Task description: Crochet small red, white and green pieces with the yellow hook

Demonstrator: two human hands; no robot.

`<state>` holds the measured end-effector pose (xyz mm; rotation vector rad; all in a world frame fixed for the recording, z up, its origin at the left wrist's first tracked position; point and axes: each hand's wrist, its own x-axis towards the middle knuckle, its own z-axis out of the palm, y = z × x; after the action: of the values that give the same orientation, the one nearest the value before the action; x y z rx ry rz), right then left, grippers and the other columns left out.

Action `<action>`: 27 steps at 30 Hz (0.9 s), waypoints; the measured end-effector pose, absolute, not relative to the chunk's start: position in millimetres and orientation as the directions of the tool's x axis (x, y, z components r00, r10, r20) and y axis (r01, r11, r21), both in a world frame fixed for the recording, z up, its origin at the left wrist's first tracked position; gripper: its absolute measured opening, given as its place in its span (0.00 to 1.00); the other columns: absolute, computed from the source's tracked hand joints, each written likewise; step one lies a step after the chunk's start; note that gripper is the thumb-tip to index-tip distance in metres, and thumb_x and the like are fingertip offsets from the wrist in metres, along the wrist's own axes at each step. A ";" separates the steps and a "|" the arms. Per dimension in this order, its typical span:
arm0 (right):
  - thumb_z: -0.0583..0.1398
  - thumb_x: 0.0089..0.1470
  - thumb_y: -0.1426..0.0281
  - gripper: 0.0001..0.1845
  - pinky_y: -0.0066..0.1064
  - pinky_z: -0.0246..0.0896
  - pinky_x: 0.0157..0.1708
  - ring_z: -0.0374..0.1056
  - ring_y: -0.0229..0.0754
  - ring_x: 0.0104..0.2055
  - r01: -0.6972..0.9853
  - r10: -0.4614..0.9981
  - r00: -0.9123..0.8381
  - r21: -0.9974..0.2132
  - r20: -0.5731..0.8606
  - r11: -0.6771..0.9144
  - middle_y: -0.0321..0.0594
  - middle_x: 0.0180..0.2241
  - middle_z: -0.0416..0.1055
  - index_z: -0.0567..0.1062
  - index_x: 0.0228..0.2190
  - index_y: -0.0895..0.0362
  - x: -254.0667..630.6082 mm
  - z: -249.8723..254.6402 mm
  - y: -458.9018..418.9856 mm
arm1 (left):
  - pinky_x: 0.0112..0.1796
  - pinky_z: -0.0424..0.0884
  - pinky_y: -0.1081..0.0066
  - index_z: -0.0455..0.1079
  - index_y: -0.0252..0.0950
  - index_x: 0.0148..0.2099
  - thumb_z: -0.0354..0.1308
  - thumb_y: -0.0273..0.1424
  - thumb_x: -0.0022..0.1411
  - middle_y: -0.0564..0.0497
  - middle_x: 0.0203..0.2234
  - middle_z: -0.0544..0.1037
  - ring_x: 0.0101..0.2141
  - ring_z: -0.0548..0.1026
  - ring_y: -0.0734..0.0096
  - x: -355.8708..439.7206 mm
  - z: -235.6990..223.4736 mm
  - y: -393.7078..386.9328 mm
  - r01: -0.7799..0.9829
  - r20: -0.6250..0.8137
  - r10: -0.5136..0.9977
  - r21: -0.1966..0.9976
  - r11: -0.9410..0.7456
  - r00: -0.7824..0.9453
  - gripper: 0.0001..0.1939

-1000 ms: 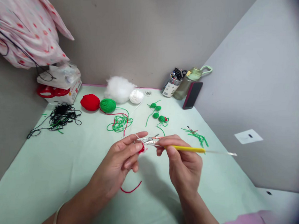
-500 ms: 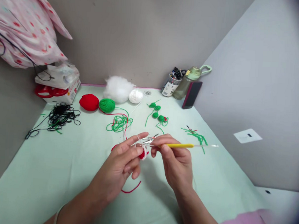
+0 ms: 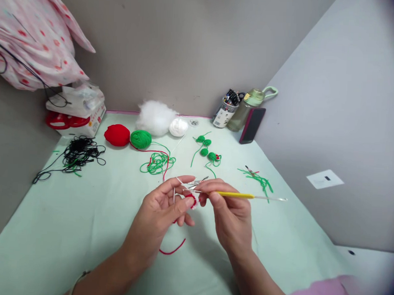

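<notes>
My left hand [image 3: 165, 207] pinches a small red and white crochet piece [image 3: 193, 201] between thumb and fingers. White yarn [image 3: 179, 180] runs over its raised index finger. In my right hand [image 3: 230, 210] is a crochet hook [image 3: 236, 195] with a yellow handle, held level. Its thin metal tip reaches left to the upper edge of the piece; whether it sits in a stitch I cannot tell. A red yarn tail [image 3: 173, 252] lies on the table below the left hand. Behind the fingers, scissors [image 3: 195, 184] are partly hidden.
Along the back lie a red yarn ball [image 3: 117, 135], a green one [image 3: 140, 139], a white one [image 3: 178, 127] and stuffing [image 3: 156, 117]. Small green crochet pieces [image 3: 204, 152] and green scraps [image 3: 259, 180] lie beyond my hands. Tangled black cord [image 3: 81, 153] is left; a phone [image 3: 252, 126] leans right.
My left hand has turned a little, and the crochet piece has shifted slightly right and up. The hook's tip has moved left, past the piece's upper edge.
</notes>
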<state>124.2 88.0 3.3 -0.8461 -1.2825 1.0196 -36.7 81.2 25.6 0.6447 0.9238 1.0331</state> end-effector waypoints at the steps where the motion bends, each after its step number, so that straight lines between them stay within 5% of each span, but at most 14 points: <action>1: 0.64 0.66 0.66 0.07 0.33 0.69 0.34 0.72 0.39 0.33 -0.164 0.946 -0.002 -0.933 0.325 0.320 0.40 0.36 0.80 0.84 0.38 0.51 124.4 4.5 88.7 | 0.31 0.76 0.72 0.81 0.40 0.52 0.72 0.32 0.60 0.57 0.28 0.75 0.22 0.72 0.79 -37.2 26.0 81.0 -0.448 -0.336 0.915 0.799 0.402 0.224 0.17; 6: 0.64 0.65 0.63 0.10 0.30 0.70 0.31 0.70 0.36 0.27 -0.342 0.982 -0.033 -0.926 0.185 0.163 0.38 0.33 0.79 0.80 0.34 0.54 125.7 12.3 93.5 | 0.36 0.78 0.69 0.83 0.41 0.48 0.74 0.32 0.58 0.57 0.31 0.76 0.24 0.74 0.80 -38.7 28.3 82.9 -0.499 -0.343 0.903 0.752 0.429 0.259 0.14; 10: 0.61 0.68 0.63 0.11 0.31 0.71 0.32 0.72 0.36 0.28 -0.334 0.975 -0.046 -0.924 0.216 0.188 0.38 0.33 0.79 0.79 0.35 0.54 126.2 12.5 91.9 | 0.35 0.76 0.72 0.83 0.42 0.49 0.72 0.33 0.60 0.57 0.31 0.76 0.24 0.73 0.80 -38.8 28.6 84.9 -0.461 -0.362 0.898 0.771 0.440 0.251 0.13; 16: 0.55 0.71 0.71 0.12 0.38 0.73 0.39 0.75 0.41 0.35 0.033 0.877 -0.037 -0.876 0.479 0.480 0.40 0.37 0.79 0.79 0.41 0.52 129.4 12.3 82.8 | 0.29 0.72 0.72 0.80 0.40 0.53 0.71 0.34 0.61 0.57 0.28 0.76 0.21 0.71 0.79 -40.3 25.6 84.4 -0.438 -0.344 0.912 0.801 0.409 0.223 0.17; 22: 0.61 0.65 0.76 0.20 0.39 0.76 0.41 0.77 0.46 0.44 0.564 0.708 -0.252 -0.495 0.660 0.661 0.41 0.44 0.80 0.79 0.52 0.43 131.4 5.9 70.8 | 0.36 0.73 0.73 0.79 0.43 0.56 0.73 0.33 0.60 0.55 0.35 0.78 0.30 0.77 0.76 -37.9 23.6 82.6 -0.483 -0.318 0.923 0.786 0.385 0.217 0.21; 27: 0.60 0.65 0.77 0.19 0.41 0.74 0.41 0.77 0.47 0.43 0.434 0.709 -0.141 -0.601 0.691 0.671 0.41 0.41 0.80 0.81 0.50 0.44 128.1 3.7 74.8 | 0.29 0.68 0.79 0.78 0.37 0.59 0.73 0.31 0.60 0.60 0.22 0.68 0.22 0.63 0.82 -39.5 24.2 85.2 -0.557 -0.386 0.833 0.619 0.553 0.398 0.25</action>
<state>128.1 74.8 3.7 -0.9166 -1.7755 0.3096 -39.5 85.2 24.2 0.4280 0.7334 0.9146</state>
